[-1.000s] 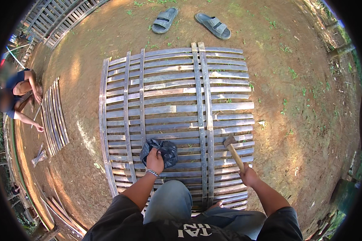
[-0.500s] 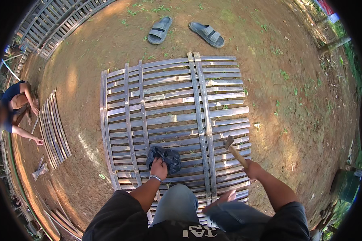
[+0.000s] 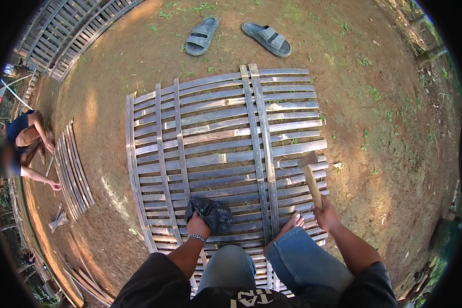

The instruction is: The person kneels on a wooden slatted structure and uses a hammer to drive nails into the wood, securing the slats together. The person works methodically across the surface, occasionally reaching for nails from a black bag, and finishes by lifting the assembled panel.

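My left hand [image 3: 197,225], with a bracelet at the wrist, reaches into a crumpled black plastic bag [image 3: 218,214]; its fingers are hidden by the plastic. Under the bag lies a large panel of bamboo slats [image 3: 218,158], crossed by several long strips. In my right hand [image 3: 326,215] is a hammer [image 3: 312,185], gripped by its wooden handle with the metal head pointing away from me, above the panel's right side. My bare right foot [image 3: 292,224] rests on the slats close to that hand.
Two grey sandals [image 3: 201,37] lie on the dirt beyond the panel. At the left, another person [image 3: 25,138] crouches by a smaller slat panel [image 3: 73,172]. A slatted fence [image 3: 72,31] stands at the far left, and loose strips [image 3: 90,285] lie at the lower left.
My right hand has raised the hammer more upright. My right leg has swung forward, and its foot now shows on the slats. My left hand stays at the bag.
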Demonstrator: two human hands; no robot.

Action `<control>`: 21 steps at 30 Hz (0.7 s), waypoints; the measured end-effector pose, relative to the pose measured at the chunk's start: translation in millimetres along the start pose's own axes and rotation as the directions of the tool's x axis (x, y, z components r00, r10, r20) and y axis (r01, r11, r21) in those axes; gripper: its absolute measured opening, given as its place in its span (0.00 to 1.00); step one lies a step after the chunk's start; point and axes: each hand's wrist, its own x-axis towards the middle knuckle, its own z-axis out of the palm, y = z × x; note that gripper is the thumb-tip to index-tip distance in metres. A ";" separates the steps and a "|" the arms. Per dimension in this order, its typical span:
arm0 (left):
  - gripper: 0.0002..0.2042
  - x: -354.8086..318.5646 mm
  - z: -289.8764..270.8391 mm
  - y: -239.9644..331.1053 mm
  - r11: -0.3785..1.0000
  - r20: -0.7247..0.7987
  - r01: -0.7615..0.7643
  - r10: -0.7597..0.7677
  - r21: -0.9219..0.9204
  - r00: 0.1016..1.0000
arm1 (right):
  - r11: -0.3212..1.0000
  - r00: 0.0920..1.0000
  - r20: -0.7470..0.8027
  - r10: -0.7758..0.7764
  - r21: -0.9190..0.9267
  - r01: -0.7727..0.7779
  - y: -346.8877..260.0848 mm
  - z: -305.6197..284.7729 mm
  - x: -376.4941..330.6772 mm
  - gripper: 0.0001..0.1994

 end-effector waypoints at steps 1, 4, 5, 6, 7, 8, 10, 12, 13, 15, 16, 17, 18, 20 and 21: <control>0.13 3.8 15.0 -13.0 1.000 -0.012 -0.026 0.026 0.013 1.000 | 0.996 0.998 0.004 -0.057 0.068 0.057 -4.4 3.9 14.6 0.21; 0.10 12.3 11.4 -0.3 0.992 -0.079 -0.126 0.128 0.032 0.989 | 0.971 0.991 -0.006 -0.137 0.199 0.135 -54.9 5.2 67.1 0.21; 0.08 9.5 -2.0 13.9 0.986 -0.102 -0.163 0.165 0.029 0.981 | 0.961 0.996 -0.001 -0.092 0.261 0.089 -78.2 2.7 83.0 0.21; 0.07 7.5 -21.7 31.9 0.968 -0.144 -0.221 0.204 -0.118 0.968 | 0.944 0.993 -0.022 -0.113 0.310 0.114 -94.9 2.1 102.2 0.21; 0.05 8.7 -45.8 54.2 0.922 -0.191 -0.280 0.234 -0.266 0.953 | 0.926 0.990 -0.048 -0.131 0.351 0.139 -110.4 0.7 121.3 0.20; 0.04 18.2 -61.3 70.6 0.848 -0.245 -0.337 0.254 -0.409 0.936 | 0.905 0.983 -0.095 -0.159 0.385 0.183 -123.6 1.7 141.1 0.20; 0.02 69.7 -80.9 101.7 0.697 -0.502 -0.634 0.437 -0.335 0.746 | 0.867 0.959 -0.209 -0.192 0.422 0.265 -144.1 -0.4 181.3 0.19; 0.05 157.6 -86.1 160.3 0.708 -0.621 -0.648 0.382 -0.280 0.685 | 0.863 0.943 -0.280 -0.179 0.416 0.288 -163.6 -3.1 224.8 0.19; 0.12 205.0 -92.7 192.9 0.754 -0.518 -0.574 0.368 -0.320 0.772 | 0.869 0.945 -0.291 -0.150 0.417 0.267 -178.0 -5.4 243.6 0.19; 0.31 316.9 -66.6 207.2 0.935 -0.413 -0.349 0.344 0.068 0.843 | 0.830 0.950 -0.287 -0.127 0.493 0.260 -219.1 4.3 286.3 0.19; 0.32 361.2 -57.7 209.8 0.957 -0.399 -0.244 0.287 0.155 0.871 | 0.788 0.949 -0.292 -0.121 0.554 0.270 -238.2 13.5 307.6 0.19; 0.34 393.0 -46.5 218.4 0.957 -0.369 -0.151 0.237 0.246 0.899 | 0.708 0.909 -0.354 -0.221 0.583 0.399 -232.8 29.8 343.9 0.19; 0.34 403.5 -30.8 218.4 0.956 -0.350 -0.132 0.222 0.263 0.910 | 0.690 0.925 -0.327 -0.194 0.625 0.366 -242.9 43.2 358.8 0.16; 0.35 423.0 -10.1 218.4 0.950 -0.315 -0.095 0.191 0.297 0.930 | 0.543 0.944 -0.293 -0.154 0.773 0.328 -264.2 58.1 379.5 0.14; 0.36 431.9 -5.1 217.0 0.949 -0.343 -0.130 0.229 0.288 0.911 | 0.546 0.943 -0.293 -0.157 0.770 0.330 -262.0 67.4 395.6 0.14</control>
